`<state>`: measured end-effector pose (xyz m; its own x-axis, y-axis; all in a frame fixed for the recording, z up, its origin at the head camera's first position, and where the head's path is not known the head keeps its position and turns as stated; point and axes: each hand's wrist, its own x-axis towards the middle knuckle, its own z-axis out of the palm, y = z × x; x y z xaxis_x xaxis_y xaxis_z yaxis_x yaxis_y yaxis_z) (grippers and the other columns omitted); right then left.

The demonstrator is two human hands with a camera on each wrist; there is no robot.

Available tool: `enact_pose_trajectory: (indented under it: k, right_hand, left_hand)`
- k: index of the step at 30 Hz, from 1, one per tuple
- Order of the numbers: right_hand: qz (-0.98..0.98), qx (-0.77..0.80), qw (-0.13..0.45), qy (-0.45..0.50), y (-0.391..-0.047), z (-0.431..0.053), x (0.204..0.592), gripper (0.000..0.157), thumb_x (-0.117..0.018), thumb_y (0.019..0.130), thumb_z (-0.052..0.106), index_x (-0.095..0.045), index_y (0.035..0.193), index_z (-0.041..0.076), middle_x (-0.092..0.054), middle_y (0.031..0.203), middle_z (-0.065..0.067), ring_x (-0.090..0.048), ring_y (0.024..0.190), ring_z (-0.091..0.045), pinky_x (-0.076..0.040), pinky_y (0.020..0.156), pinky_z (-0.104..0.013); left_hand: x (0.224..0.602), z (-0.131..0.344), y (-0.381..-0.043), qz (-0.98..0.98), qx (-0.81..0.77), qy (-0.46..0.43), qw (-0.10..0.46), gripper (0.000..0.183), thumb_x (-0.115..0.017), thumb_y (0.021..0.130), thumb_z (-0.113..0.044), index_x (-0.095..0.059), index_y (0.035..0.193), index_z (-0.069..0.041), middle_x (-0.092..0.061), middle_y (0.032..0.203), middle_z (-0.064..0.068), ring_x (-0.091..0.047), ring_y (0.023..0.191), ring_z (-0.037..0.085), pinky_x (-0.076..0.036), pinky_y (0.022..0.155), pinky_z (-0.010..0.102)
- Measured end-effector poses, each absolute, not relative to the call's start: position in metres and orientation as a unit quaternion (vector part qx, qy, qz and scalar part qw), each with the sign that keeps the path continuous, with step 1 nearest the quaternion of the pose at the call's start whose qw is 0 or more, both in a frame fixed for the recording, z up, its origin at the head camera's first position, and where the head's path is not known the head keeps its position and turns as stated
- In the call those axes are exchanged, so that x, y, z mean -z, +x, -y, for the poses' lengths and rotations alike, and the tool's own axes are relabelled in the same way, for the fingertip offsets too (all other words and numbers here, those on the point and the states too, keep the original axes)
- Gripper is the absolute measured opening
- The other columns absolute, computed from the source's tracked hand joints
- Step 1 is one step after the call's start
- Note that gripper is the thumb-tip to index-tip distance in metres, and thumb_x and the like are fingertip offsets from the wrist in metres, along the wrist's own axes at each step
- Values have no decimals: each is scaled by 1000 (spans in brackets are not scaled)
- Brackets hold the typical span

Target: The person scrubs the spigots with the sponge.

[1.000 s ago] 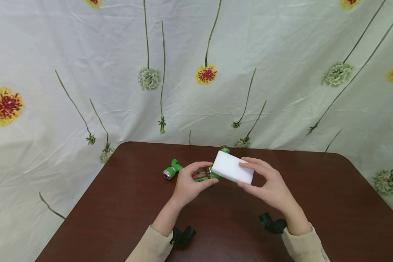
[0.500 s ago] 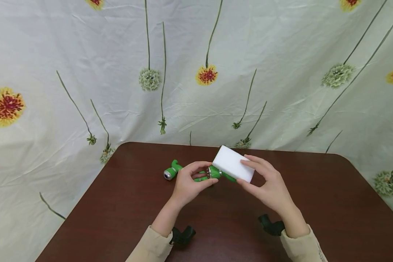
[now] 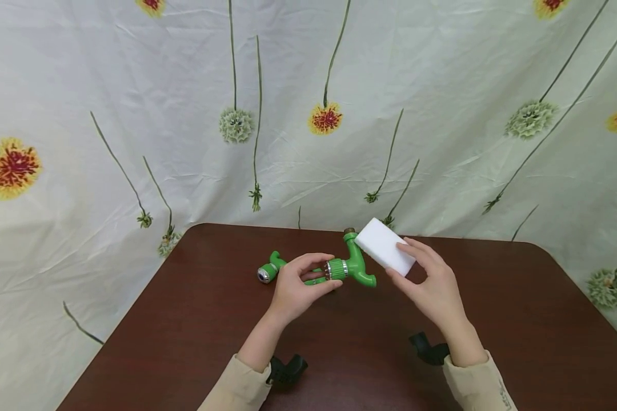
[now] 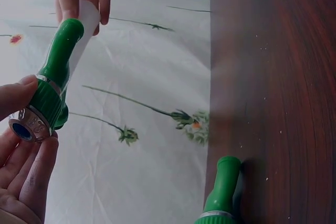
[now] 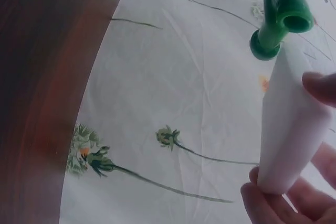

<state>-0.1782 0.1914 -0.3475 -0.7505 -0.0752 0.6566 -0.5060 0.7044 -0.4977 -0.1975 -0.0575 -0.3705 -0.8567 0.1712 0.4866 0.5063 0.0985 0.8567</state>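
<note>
My left hand [image 3: 298,288] holds a green tap [image 3: 357,265] above the table, its thumb and fingers pinching the ribbed knob [image 4: 46,98]. A silver cap with a blue centre sits on the knob's end. The tap's spout points down to the right, and its brown inlet end points up. In my right hand [image 3: 434,291], a white sponge block [image 3: 384,246] is pinched between thumb and fingers. One end of the sponge overlaps the tap's upper pipe beside the inlet in the head view. The right wrist view shows the sponge [image 5: 291,124] right at the green pipe.
Another green tap [image 3: 270,268] lies on the dark brown table [image 3: 185,319], left of my left hand. More green tap parts [image 3: 316,280] show behind the left fingers. A white cloth with printed flowers [image 3: 283,160] hangs behind the table's far edge.
My right hand has moved the sponge up and to the right along the tap, tilting it more and uncovering the tap's body, spout and inlet. The left hand stays in place.
</note>
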Motion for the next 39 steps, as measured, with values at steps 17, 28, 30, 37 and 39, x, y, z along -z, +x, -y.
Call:
enact_pose_trajectory:
  k: [17, 28, 30, 37, 39]
  right_hand:
    - [869, -334, 271, 243, -171, -190, 342, 46, -82, 71, 15, -67, 115, 11, -58, 126, -5, -55, 112, -21, -49, 81, -27]
    - [862, -371, 287, 191, -174, -200, 341, 44, -82, 72, 13, -67, 114, 13, -58, 125, -2, -56, 111, -20, -42, 82, -15]
    - [859, -368, 274, 224, -171, -197, 340, 46, -82, 72, 13, -66, 116, 15, -57, 127, -1, -55, 112, -18, -41, 83, -11]
    - [860, -337, 241, 297, -164, -190, 337, 48, -82, 72, 16, -66, 117, 18, -56, 128, -2, -52, 116, -16, -44, 88, -18]
    - [865, -329, 247, 287, -165, -191, 337, 46, -82, 72, 15, -66, 116, 16, -57, 127, -2, -54, 113, -18, -47, 84, -23]
  left_hand:
    - [366, 56, -193, 723, 621, -263, 153, 40, -80, 72, -1, -66, 108, 3, -64, 106, 17, -65, 95, 30, -55, 78, 30]
    - [370, 58, -198, 716, 629, -262, 151, 42, -83, 69, -5, -68, 108, -2, -65, 106, 12, -66, 93, 26, -55, 78, 29]
    - [370, 58, -198, 716, 629, -261, 151, 42, -83, 69, -5, -68, 108, -3, -65, 106, 12, -66, 94, 26, -55, 78, 30]
    - [371, 58, -199, 713, 631, -264, 152, 41, -81, 70, -2, -67, 109, 0, -64, 107, 14, -65, 96, 26, -55, 79, 34]
    - [370, 58, -199, 713, 631, -264, 153, 41, -81, 70, -2, -67, 109, 1, -64, 107, 14, -66, 96, 26, -55, 79, 33]
